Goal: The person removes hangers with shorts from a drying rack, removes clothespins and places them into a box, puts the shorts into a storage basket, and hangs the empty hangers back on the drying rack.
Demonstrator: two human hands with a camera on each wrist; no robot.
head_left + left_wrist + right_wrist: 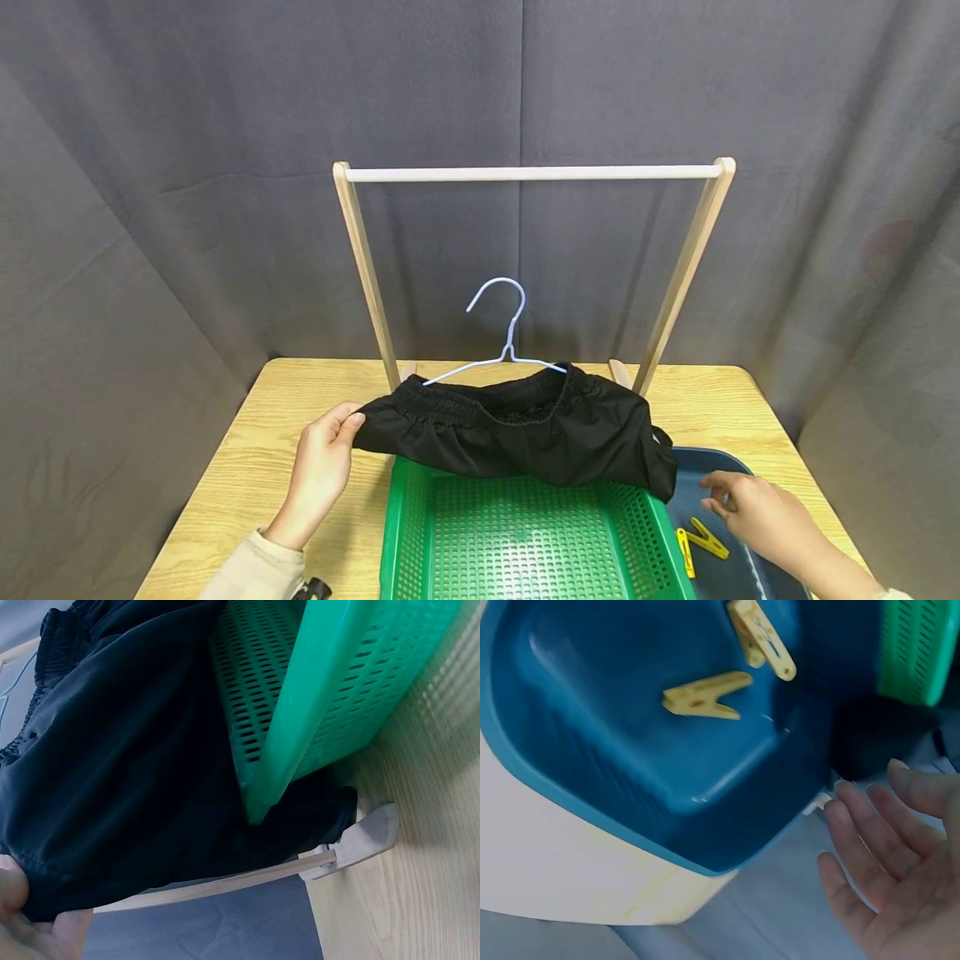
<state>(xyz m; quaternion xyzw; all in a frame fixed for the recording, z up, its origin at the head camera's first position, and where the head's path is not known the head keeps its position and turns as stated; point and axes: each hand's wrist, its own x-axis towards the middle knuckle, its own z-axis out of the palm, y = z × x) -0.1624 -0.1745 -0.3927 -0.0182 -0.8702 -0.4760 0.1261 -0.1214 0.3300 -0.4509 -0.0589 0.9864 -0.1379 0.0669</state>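
Note:
Black shorts (525, 442) with a gathered elastic waistband lie draped over the far rim of the green basket (406, 533). From the waistband rises a pale lavender wire hanger (512, 333), its hook upward and its lower part hidden in the cloth. My left hand (327, 454) pinches the left edge of the shorts between thumb and fingers, drawing the cloth outward. Over the blue basin (720, 461) is my right hand (765, 512), empty, with loosely bent fingers. Two yellow clothespins (707, 697) rest in the basin, just left of that hand in the head view.
Behind the basket stands a wooden rack with a white crossbar (532, 173) and slanted posts (686, 275). All of it sits on a wood-grain table (247, 450). Grey curtains (225, 167) enclose the back and sides.

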